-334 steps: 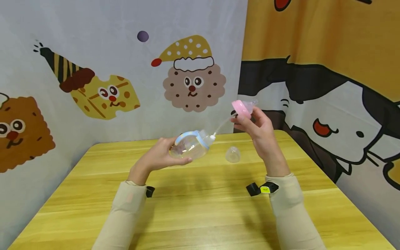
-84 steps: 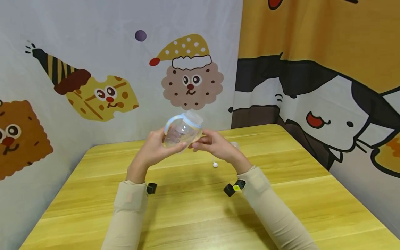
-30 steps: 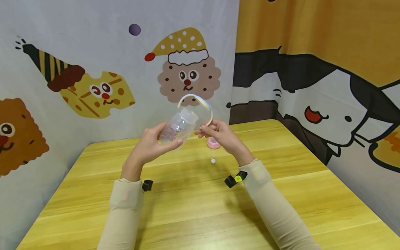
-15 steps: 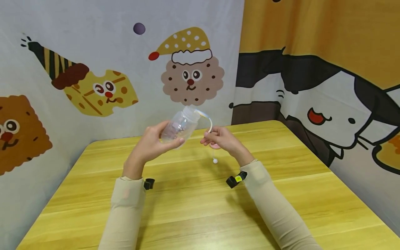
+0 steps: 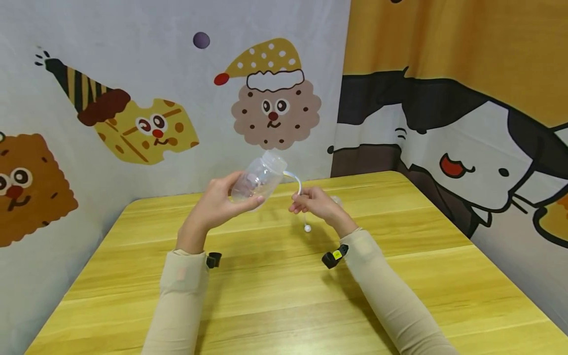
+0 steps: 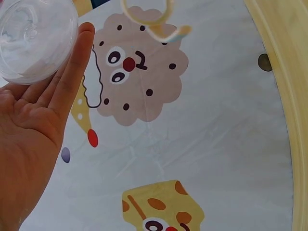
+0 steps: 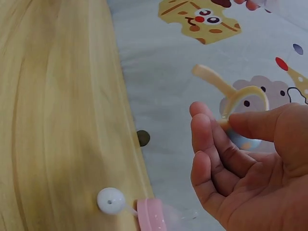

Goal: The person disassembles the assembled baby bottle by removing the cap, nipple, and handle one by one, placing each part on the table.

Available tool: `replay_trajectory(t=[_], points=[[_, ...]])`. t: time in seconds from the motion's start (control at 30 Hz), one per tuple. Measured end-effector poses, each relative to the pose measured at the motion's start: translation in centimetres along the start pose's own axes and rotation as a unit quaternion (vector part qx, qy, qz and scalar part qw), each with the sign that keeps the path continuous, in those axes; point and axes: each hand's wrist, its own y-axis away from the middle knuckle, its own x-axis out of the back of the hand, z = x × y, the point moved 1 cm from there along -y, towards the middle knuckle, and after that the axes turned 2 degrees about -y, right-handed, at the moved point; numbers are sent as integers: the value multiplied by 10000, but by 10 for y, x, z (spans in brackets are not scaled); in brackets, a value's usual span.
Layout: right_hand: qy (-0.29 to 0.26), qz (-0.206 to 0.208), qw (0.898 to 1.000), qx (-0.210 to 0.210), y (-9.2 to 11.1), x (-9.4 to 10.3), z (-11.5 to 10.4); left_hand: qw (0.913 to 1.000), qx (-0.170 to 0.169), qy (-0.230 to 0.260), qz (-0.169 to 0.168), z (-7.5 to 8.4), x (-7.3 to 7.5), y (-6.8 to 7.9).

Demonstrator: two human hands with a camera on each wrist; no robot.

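In the head view my left hand (image 5: 213, 207) grips a clear baby bottle (image 5: 262, 175) round its body, tilted with its bare neck up to the right. The left wrist view shows the bottle's round base (image 6: 33, 38). My right hand (image 5: 319, 204) pinches a pale blue and yellow bottle handle (image 5: 296, 177) between thumb and index finger. The handle's ring and curved arm (image 7: 208, 76) show in the right wrist view, apart from the bottle. Below that hand lie the pink collar (image 7: 150, 215) with its clear nipple and a white straw weight (image 7: 110, 200).
Behind my right wrist a clear cap (image 5: 336, 199) shows in part on the wooden table (image 5: 275, 296). A cartoon-printed cloth (image 5: 146, 49) hangs along the table's back edge. Each wrist wears a black strap device (image 5: 335, 256).
The pink collar with its straw has come out of the bottle and onto the table. My right hand has taken the handle off the neck and lowered it away to the right.
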Motion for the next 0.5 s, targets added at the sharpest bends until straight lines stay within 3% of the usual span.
replay_trajectory(t=[0.5], points=[[258,-109,9990,-347,-8,-5,23,9999,144,-52,-72,1,2,1]])
